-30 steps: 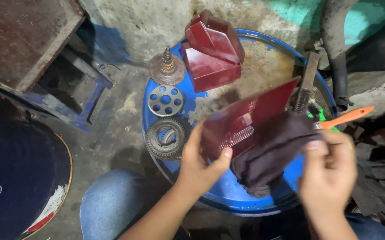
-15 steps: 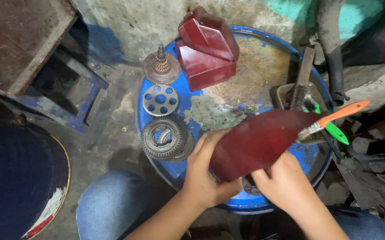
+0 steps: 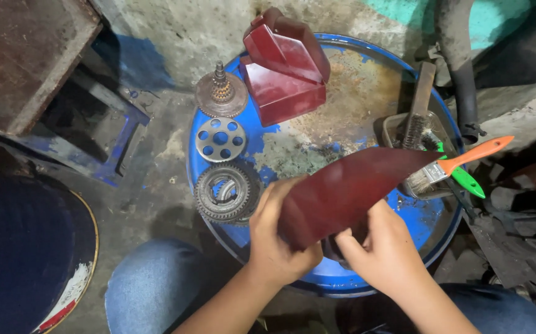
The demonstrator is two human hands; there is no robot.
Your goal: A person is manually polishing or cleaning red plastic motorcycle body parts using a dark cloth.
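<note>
A curved dark-red panel [image 3: 354,188], pointed at its right end, is held over the blue drum top [image 3: 342,130]. My left hand [image 3: 277,238] grips the panel's left edge. My right hand [image 3: 379,250] is under its lower edge, fingers curled against a dark cloth that is mostly hidden behind the panel. Both hands are over the drum's near rim.
On the drum lie a toothed gear ring [image 3: 225,193], a holed disc [image 3: 220,139], a rusty sprocket part [image 3: 221,93], two red covers [image 3: 283,65], and a tray [image 3: 416,133] with an orange-handled paintbrush [image 3: 459,164] and a green-handled tool. A dark barrel lid [image 3: 27,247] is at left.
The panel has turned from showing its ribbed inside to its smooth outer face. The dark cloth, bunched in my right hand before, is now tucked behind the panel.
</note>
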